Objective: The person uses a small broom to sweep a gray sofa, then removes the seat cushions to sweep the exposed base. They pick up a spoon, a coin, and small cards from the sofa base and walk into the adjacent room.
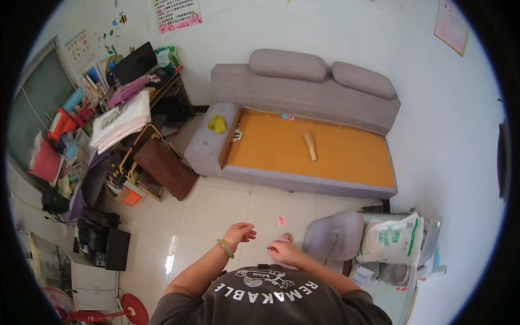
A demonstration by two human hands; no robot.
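My left hand (239,236), with a pale green bangle (225,248) at its wrist, is raised over the tiled floor; its fingers are loosely bent and hold nothing that I can see. My right hand (283,251) is to its right, fingers curled, and whether something small is in it cannot be made out. A red and white card (282,221) lies on the floor beyond the hands. Farther off stands a grey sofa (292,89) without seat cushions; on its orange base (268,142) lies a straw hand broom (311,147). A yellow-green cloth (217,124) rests on the left armrest.
At left are a cluttered desk (164,87) with a monitor (135,63), a wooden-framed chair (134,162) and a brown woven mat (166,168). A grey cushion (335,235) and a white sack (390,239) are at right. A red fan (135,309) stands at lower left.
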